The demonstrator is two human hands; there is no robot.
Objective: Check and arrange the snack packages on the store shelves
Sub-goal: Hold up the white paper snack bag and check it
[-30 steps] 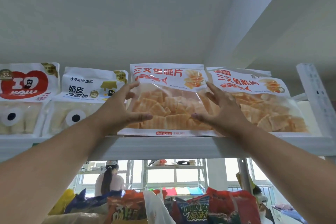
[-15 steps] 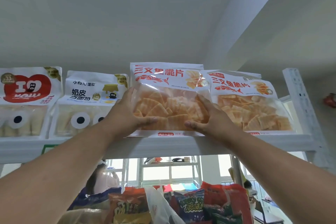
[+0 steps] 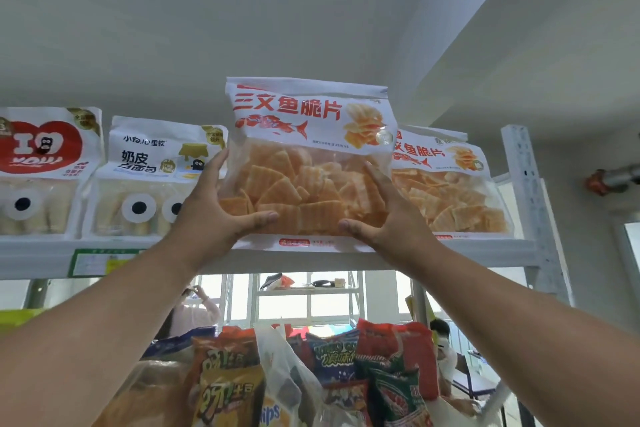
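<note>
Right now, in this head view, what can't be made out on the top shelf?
- Fingers of both hands: behind the held chip bag, only the thumbs show.
- Second chip bag: its left part is covered by the held one.
- Heart bag: cut off by the left edge.
- Shelf label: too blurred to read.

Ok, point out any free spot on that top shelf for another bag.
None along the front: the top shelf is packed edge to edge, from the heart bag and bread bag to the held crisp bag overlapping the right crisp bag. Only above them is open.
</note>
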